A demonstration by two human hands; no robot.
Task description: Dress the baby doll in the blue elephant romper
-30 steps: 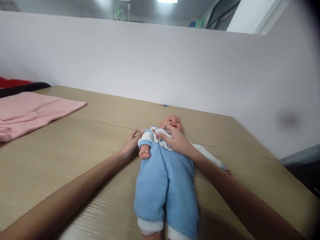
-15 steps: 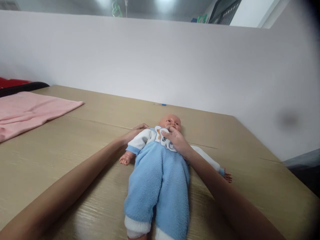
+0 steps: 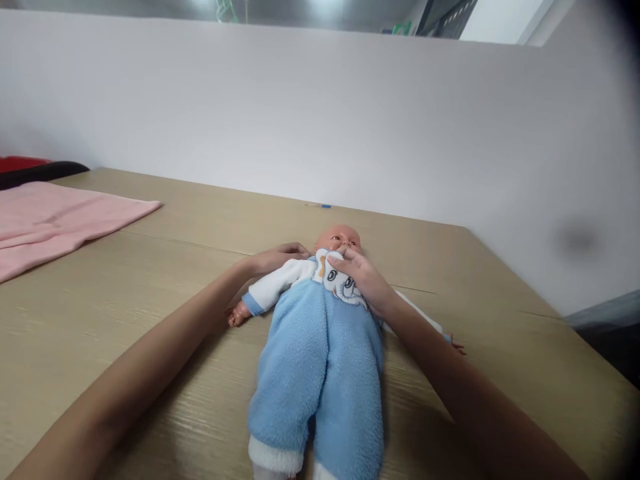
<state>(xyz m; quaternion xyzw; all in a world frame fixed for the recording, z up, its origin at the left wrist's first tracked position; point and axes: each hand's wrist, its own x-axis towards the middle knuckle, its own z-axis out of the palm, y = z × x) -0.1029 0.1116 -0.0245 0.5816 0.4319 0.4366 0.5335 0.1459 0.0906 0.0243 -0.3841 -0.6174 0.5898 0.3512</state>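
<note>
A baby doll [image 3: 300, 347] lies on its back on the wooden table [image 3: 165, 267], its head toward the wall and its legs toward me. It wears a fleecy blue outfit [image 3: 345, 373] with white sleeves and an elephant face on the chest. At the shoulder beside the doll's neck, my left hand [image 3: 280, 256] is closed on the outfit, its fingertips partly hidden. My right hand [image 3: 367, 277] grips the outfit at the upper chest, thumb and fingers just below the doll's chin. My right forearm covers part of the doll's arm on that side.
A pink cloth [image 3: 65, 217] is spread on the table at the left. Behind it are a black edge [image 3: 45, 173] and something red [image 3: 23, 162]. A small blue-tipped stick [image 3: 320, 206] lies by the white wall [image 3: 300, 113] at the back.
My left hand has shifted right, closer to the doll's neck. The doll's arm on the left has moved slightly outward, and more of the elephant face shows. The view has tilted slightly.
</note>
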